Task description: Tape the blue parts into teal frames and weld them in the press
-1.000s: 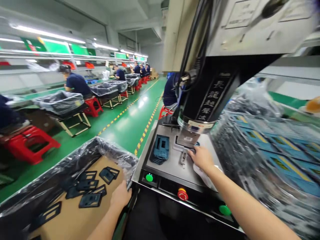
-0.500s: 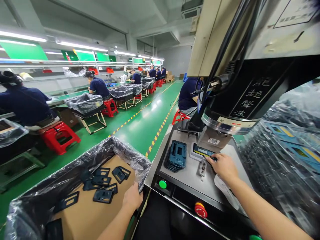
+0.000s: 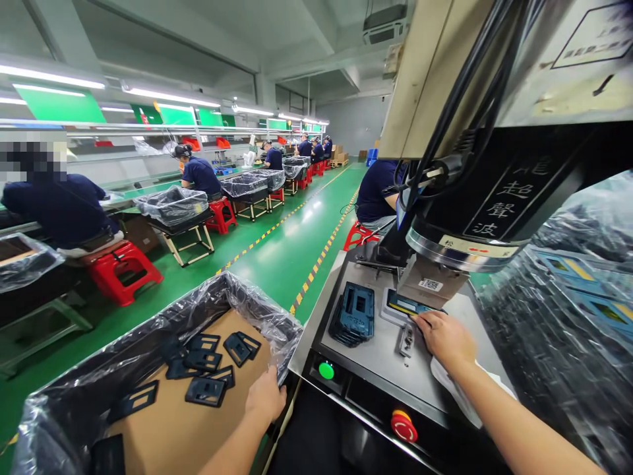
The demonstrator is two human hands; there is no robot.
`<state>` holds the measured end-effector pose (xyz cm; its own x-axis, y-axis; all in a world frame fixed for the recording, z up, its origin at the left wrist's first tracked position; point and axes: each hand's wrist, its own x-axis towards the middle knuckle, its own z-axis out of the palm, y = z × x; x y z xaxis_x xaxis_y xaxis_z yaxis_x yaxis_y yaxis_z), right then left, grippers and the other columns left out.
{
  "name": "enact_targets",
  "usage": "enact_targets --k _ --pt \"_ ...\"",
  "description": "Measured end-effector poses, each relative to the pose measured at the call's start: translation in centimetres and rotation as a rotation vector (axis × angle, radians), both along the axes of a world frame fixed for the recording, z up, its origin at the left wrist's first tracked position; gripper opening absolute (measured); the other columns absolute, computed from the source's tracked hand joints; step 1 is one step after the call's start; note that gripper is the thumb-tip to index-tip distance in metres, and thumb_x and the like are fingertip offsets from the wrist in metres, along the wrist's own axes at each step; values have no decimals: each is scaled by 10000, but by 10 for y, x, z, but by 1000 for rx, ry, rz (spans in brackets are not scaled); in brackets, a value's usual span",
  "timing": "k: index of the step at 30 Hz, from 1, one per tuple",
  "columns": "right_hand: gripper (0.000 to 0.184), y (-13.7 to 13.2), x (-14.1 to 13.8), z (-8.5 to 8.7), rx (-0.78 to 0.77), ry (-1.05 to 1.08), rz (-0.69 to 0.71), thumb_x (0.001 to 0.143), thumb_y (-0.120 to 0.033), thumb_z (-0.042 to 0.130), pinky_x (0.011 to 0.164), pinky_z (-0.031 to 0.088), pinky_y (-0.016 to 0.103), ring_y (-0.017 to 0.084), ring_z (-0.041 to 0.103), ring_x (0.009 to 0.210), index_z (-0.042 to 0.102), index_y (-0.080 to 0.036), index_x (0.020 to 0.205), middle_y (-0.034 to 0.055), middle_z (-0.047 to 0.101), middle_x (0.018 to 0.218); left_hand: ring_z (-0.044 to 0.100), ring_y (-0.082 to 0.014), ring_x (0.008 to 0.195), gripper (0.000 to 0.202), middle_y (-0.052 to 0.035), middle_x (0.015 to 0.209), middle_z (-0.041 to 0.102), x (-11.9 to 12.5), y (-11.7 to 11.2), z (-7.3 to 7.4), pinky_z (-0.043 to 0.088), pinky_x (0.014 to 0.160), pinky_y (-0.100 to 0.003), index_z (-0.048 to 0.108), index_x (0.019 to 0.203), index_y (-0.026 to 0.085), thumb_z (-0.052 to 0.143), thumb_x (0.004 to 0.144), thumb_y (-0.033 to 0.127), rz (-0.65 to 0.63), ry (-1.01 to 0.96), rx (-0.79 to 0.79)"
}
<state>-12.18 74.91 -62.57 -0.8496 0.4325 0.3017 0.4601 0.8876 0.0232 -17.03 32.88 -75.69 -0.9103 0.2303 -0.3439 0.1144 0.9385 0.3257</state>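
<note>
My right hand [image 3: 445, 338] rests on the metal plate of the welding machine [image 3: 386, 349], fingers curled at the edge of a flat dark part [image 3: 404, 305] seated in the fixture under the press head [image 3: 465, 247]. My left hand [image 3: 266, 397] lies closed on the near edge of a plastic-lined box [image 3: 163, 330]; whether it holds anything is hidden. Several black frame parts [image 3: 205, 390] lie on the cardboard inside the box. A stack of blue-black parts [image 3: 357, 310] sits on the plate to the left of the fixture.
A green button [image 3: 326, 370] and a red stop button [image 3: 404, 426] are on the machine's front. Plastic-wrapped trays [image 3: 568, 310] fill the right side. Seated workers on red stools [image 3: 121, 270] line a bench at left, across a green floor aisle [image 3: 277, 251].
The view has swung left and lowered slightly. My right hand has stayed at the fixture, shifting a little along the dark part. My left hand has kept to the box edge.
</note>
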Motion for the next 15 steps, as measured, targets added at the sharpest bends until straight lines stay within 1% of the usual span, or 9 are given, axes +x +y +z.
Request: enact_targets --k 4,6,8,11,13,15 --pt "364 6 -1 1 33 21 49 935 -383 411 769 453 358 260 638 921 715 -186 893 86 708 959 608 -283 1040 291 -127 1085 639 -2 0 -1 456 890 -401 509 1069 197 508 817 342 3 13 15" --pt "409 6 1 2 40 61 108 946 -386 366 775 458 360 261 638 901 706 -174 860 104 706 927 610 -281 1037 274 -121 1072 644 -3 -1 -3 456 888 -400 513 1049 201 515 812 340 9 17 22" --pt "437 2 6 3 39 93 192 951 -398 335 800 469 360 258 637 906 698 -175 848 102 705 939 615 -283 1023 261 -117 1057 649 -3 -1 -5 459 874 -404 515 1032 206 522 808 340 14 23 26" --pt "455 -14 21 7 27 140 301 952 -438 320 831 478 373 256 639 907 690 -189 859 105 704 965 618 -292 1007 270 -122 1044 648 -3 -1 -9 461 866 -421 518 1030 202 533 798 339 15 33 33" --pt "480 -32 37 11 8 218 351 949 -488 315 840 483 378 253 642 900 690 -202 861 124 704 965 616 -292 1004 288 -128 1035 644 -2 -2 -10 461 870 -422 522 1039 193 541 791 338 10 42 46" --pt "467 -53 59 16 -36 318 397 939 -522 343 860 490 371 243 646 912 687 -215 871 123 705 966 605 -291 1021 329 -133 1074 626 -1 -3 -10 469 865 -414 520 1074 187 551 782 338 8 62 71"
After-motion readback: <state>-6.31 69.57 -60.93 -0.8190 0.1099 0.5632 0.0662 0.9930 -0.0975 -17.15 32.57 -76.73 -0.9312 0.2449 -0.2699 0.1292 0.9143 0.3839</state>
